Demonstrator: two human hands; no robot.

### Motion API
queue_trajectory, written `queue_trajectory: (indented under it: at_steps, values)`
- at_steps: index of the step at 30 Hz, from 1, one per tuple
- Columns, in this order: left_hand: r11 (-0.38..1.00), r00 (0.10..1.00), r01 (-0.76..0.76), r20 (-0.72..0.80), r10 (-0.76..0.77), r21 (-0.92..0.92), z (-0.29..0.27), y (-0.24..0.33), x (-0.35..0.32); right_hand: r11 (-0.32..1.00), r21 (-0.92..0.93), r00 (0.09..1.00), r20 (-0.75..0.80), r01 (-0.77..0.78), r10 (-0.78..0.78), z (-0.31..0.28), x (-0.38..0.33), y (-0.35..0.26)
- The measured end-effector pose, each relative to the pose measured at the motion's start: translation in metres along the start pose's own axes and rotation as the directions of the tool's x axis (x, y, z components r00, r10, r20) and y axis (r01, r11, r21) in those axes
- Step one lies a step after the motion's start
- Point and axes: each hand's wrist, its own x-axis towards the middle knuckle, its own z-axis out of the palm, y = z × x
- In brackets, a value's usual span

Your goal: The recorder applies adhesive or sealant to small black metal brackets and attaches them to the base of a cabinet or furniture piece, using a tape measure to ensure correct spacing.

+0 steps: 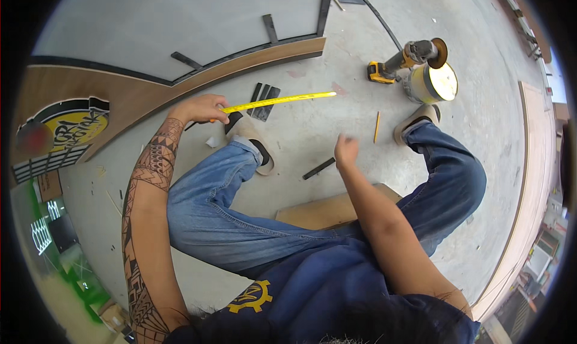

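Observation:
My left hand (199,108) is closed around a tape measure, whose case is mostly hidden by the fingers. The yellow blade (279,100) reaches out to the right, its far end free in the air. Below the blade, several dark flat pieces (264,99) lie on the floor. My right hand (346,152), slightly blurred, has curled fingers with the thumb up; what they hold, if anything, is hidden. Against its left edge a short black strip (318,168) shows; I cannot tell whether it is held or lies behind. A yellow pencil (377,127) rests right of this hand.
A cordless angle grinder (399,61) leans over a round can (433,84) at the far right. A large framed panel (180,25) with wood edging stands at the upper left. A brown board (318,213) lies between my legs. A long board (523,212) runs along the right.

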Motion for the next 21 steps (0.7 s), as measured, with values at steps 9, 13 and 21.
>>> queue_trajectory:
  at_steps: [9,13,21]
  values:
    - [0.959,0.988,-0.152,0.005,0.156,0.238,0.105,0.068,0.097,0.84,-0.398,0.454,0.712,-0.368,0.536,0.0,-0.056,0.021]
    - [0.997,0.956,0.012,-0.291,-0.033,-0.074,0.205,0.07,0.145,0.786,-0.389,0.412,0.691,-0.48,0.594,0.003,-0.06,0.028]
    - [0.923,0.783,0.244,-0.5,-0.369,-0.298,0.312,0.083,0.185,0.866,-0.289,0.519,0.707,-0.409,0.481,0.003,-0.037,0.03]
